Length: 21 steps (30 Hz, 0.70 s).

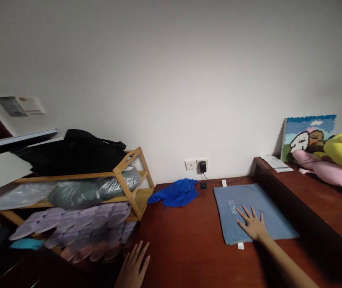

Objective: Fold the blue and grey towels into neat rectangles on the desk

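Note:
A blue-grey towel (267, 208) lies flat on the dark red wooden tabletop (179, 240), with a white tag at its upper edge and another at its lower edge. My right hand (252, 225) rests spread on the towel, fingers apart, holding nothing. Near the left edge of the tabletop is my left hand (134, 266), its fingers apart and nothing in them; whether it touches the wood I cannot tell. A crumpled bright blue cloth (178, 193) lies at the back left of the tabletop.
Left stands a wooden rack (129, 180) with lilac slippers (84, 218), plastic-wrapped items and a black bag (78, 156) on top. A black plug (202, 166) sits in the wall socket. On the raised right ledge are a pink plush toy (329, 170), a yellow plush and a dog picture (309, 134).

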Tool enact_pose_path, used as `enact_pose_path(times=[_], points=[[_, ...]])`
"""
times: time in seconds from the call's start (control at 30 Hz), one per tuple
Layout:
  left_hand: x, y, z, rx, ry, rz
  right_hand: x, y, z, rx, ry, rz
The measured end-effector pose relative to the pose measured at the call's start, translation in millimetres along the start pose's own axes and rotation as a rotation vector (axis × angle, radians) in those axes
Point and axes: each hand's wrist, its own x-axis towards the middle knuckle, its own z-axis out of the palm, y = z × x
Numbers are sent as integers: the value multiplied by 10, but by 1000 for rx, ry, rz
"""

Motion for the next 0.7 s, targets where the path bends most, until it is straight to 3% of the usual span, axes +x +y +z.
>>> enact_pose_path(times=[0.23, 0.53, 0.63, 0.7], points=[[-6, -35, -4, -38, 28, -7, 620, 134, -19, -27, -38, 22], [-22, 133, -182, -41, 1, -45, 819, 230, -135, -51, -130, 21], [-43, 163, -203, -45, 7, -45, 790, -96, -193, -77, 35, -27], [-51, 173, -215, -51, 4, -45, 744, -586, -190, -19, 179, -174]])
